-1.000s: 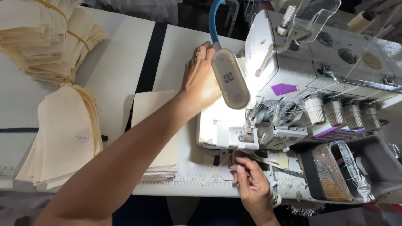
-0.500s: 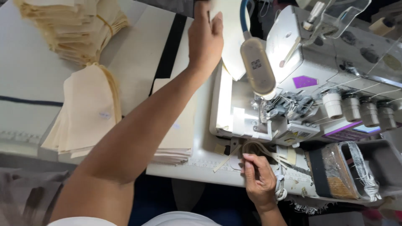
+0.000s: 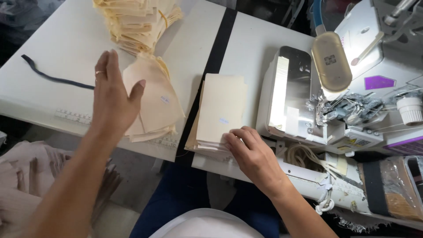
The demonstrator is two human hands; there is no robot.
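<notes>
My left hand [image 3: 111, 94] hovers flat, fingers spread, over the left part of a stack of cream curved fabric pieces [image 3: 154, 101] on the white table. A ring shows on one finger. My right hand [image 3: 253, 154] rests with fingertips on the near right corner of a stack of cream rectangular fabric pieces [image 3: 220, 110], beside the sewing machine bed [image 3: 288, 94]. Neither hand is closed around anything.
A white overlock sewing machine [image 3: 365, 88] with an oval lamp [image 3: 331, 61] stands at right. A larger tied pile of cream pieces [image 3: 134, 22] lies at the back. A dark strip [image 3: 48, 75] lies at left. Pale fabric [image 3: 26, 185] hangs below the table's edge.
My left hand swung from near the machine's lamp leftward to the curved stack. My right hand moved from below the machine up onto the rectangular stack. The view shifted left.
</notes>
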